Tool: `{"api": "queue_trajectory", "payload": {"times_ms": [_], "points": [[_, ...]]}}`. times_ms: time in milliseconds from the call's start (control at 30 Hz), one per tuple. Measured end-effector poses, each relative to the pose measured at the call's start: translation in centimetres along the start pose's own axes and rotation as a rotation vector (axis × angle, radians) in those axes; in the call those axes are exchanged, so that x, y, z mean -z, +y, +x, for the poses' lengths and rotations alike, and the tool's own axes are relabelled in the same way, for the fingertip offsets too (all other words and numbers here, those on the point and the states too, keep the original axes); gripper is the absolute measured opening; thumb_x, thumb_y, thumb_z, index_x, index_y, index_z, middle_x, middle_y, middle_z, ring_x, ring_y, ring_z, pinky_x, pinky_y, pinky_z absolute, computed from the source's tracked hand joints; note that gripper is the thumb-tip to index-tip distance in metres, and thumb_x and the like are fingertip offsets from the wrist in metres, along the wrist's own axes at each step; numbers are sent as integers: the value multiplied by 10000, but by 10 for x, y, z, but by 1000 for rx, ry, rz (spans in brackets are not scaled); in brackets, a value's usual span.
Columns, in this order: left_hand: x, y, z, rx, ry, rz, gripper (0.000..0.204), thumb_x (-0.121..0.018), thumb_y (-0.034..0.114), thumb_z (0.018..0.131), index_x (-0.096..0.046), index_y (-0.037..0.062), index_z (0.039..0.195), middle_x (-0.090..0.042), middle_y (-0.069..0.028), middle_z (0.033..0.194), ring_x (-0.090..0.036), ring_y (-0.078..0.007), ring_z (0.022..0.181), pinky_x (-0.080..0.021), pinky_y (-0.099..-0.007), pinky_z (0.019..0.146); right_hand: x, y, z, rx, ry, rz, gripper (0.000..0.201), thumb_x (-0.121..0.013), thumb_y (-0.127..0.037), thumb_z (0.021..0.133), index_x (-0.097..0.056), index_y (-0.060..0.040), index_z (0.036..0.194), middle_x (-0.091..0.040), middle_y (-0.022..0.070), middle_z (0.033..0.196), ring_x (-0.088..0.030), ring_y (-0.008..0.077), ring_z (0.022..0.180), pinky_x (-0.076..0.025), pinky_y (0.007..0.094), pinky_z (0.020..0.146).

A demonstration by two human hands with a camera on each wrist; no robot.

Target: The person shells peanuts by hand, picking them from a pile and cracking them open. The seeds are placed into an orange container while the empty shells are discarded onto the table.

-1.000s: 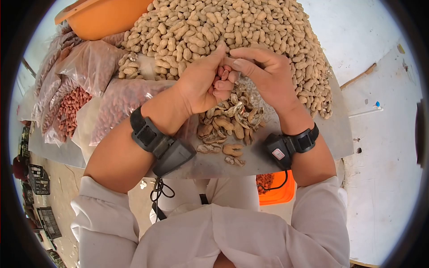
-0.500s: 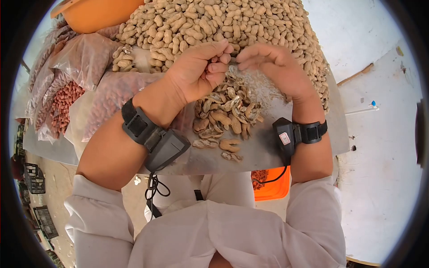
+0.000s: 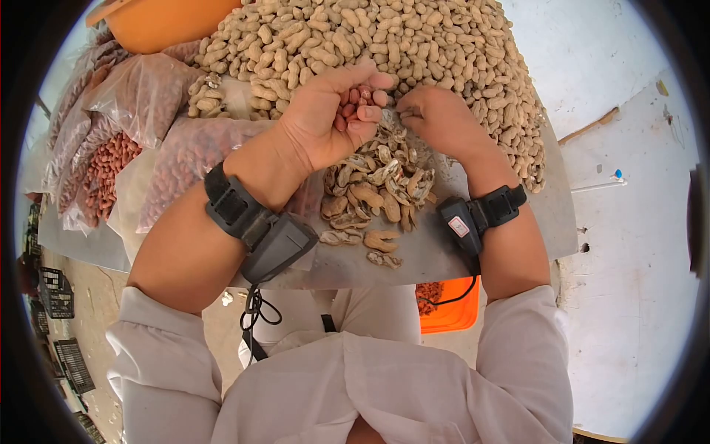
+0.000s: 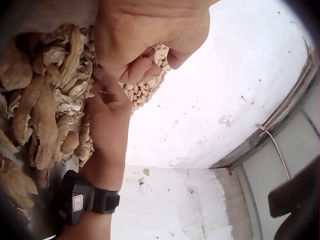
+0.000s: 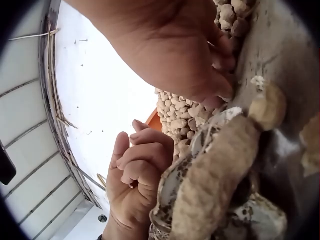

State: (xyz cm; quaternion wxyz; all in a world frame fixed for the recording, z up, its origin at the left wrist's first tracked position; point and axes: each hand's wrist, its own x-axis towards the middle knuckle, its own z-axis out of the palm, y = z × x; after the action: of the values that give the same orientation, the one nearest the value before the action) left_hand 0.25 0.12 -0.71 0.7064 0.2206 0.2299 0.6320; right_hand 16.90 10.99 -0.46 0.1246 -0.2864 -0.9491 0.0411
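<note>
My left hand is palm up, its fingers curled round several reddish shelled peanuts. To its right, my right hand is turned palm down, low over the table by the near edge of the heap of unshelled peanuts. Its fingers bend inward, and I cannot tell whether anything is between their tips. Below both hands lies a pile of split peanut shells. Shells and a whole-looking pod loom close in the right wrist view, under the right hand.
Clear plastic bags of shelled peanuts lie on the left of the grey table. An orange basin stands at the back left. Below the table's front edge is an orange container with reddish contents. A white wall is on the right.
The right hand has moved off the left hand, out to the right, then down toward the table with its fingers bending in. The left hand has turned its palm up, showing the shelled peanuts more.
</note>
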Motion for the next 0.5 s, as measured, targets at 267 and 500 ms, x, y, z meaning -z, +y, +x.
{"api": "queue_trajectory", "payload": {"times_ms": [267,500], "points": [[6,-3,4,-25,21,137,148,-552,117,873,-583,-12,939,-508,-11,712,-389,-46,525,-289,-144,401,27,-4,-9,-42,154,592,111,-640,-101,754,-630,-29,838,-610,65,737,-600,162,672,-478,286,617],[-7,-11,-3,-215,104,312,196,-604,60,832,-601,-5,1017,-550,-13,718,-405,-47,514,-305,-161,429,22,-24,-10,87,215,1191,130,-627,-57,806,-597,0,919,-624,49,833,-607,119,709,-487,232,638]]}}
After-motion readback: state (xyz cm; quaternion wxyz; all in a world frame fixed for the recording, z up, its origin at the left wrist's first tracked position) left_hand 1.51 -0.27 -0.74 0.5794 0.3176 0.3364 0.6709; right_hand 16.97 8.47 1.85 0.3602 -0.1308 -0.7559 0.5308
